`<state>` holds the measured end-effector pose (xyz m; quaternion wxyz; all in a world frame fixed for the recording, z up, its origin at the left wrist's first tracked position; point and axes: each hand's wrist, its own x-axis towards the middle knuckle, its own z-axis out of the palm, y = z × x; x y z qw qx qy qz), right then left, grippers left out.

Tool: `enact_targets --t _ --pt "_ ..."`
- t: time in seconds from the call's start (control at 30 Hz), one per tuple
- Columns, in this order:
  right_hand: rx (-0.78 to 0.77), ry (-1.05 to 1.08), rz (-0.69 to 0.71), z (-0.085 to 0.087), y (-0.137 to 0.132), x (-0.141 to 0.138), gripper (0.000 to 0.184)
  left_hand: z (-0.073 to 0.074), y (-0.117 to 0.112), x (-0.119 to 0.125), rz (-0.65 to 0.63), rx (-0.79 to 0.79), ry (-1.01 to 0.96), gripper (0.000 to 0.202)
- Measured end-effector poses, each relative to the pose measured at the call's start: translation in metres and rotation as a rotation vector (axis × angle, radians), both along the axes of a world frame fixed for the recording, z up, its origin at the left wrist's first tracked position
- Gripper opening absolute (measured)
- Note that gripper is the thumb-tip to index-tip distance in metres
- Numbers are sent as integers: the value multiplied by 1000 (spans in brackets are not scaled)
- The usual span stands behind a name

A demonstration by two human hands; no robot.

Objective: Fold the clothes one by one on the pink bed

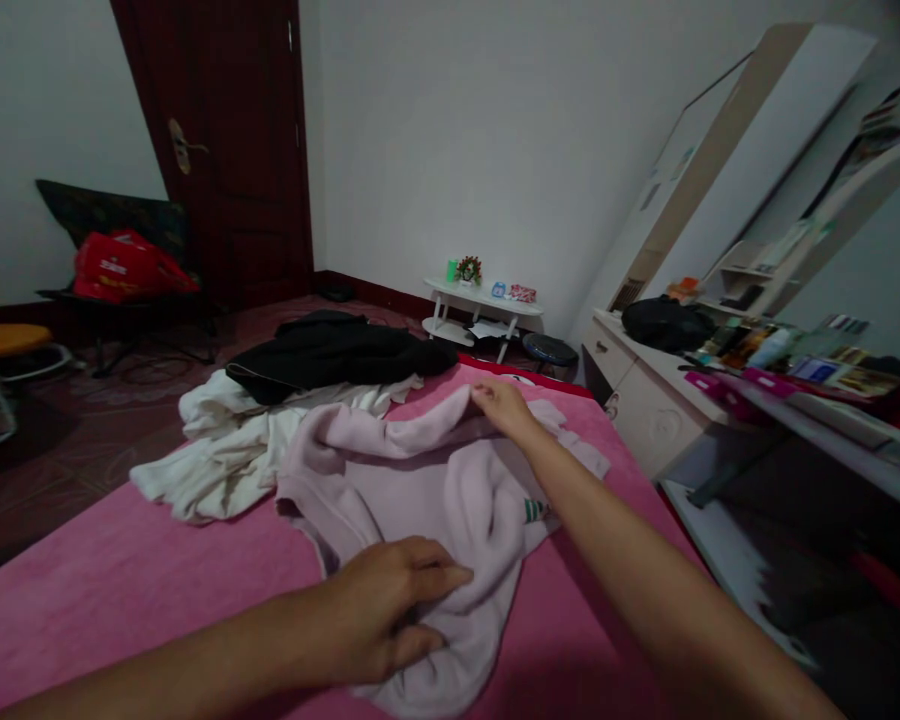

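A pale pink garment (420, 480) lies crumpled on the pink bed cover (135, 580). My left hand (390, 605) rests on its near hem with fingers curled round a fold of the cloth. My right hand (499, 405) reaches to the far edge and pinches the garment's upper part. Behind it lie a white garment (225, 450) and a black garment (330, 350), both untouched.
A white dresser (645, 390) with a black bag (664, 322) and clutter stands right of the bed. A small white table (484, 305) sits by the far wall. A dark door (232, 150) and a chair with a red bag (124, 265) are at the left.
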<state>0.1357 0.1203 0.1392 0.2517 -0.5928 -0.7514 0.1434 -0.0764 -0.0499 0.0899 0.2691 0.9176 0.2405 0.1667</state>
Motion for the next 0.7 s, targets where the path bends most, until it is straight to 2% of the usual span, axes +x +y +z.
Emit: enact_targets --t 0.1,0.17,0.2,0.27,0.33,0.37,0.47,0.53,0.63,0.7 --pt "104 229 162 4 16 -28 61 8 -14 9 -202 -7 18 59" --pt "96 339 356 -3 5 -46 76 12 -16 11 -293 14 38 51" --pt "63 330 443 -8 -7 -51 75 14 -13 10 -316 9 23 49" --pt "-30 190 563 -18 -39 -54 58 15 -1 3 -291 1 -44 47" --pt "-116 15 609 -22 -79 -45 34 15 21 -12 -191 59 -82 41" --pt "-150 -64 601 -22 -99 -37 29 14 35 -22 -106 132 -80 36" --pt "-223 -275 459 -20 -153 -3 26 10 79 -55 193 411 -50 29" --pt "-238 -397 380 -22 -178 20 28 8 104 -73 336 523 -5 27" --pt "-276 -564 232 -30 -202 47 25 5 131 -85 463 552 73 35" --pt "-294 -634 159 -34 -211 62 25 2 143 -82 528 476 109 45"
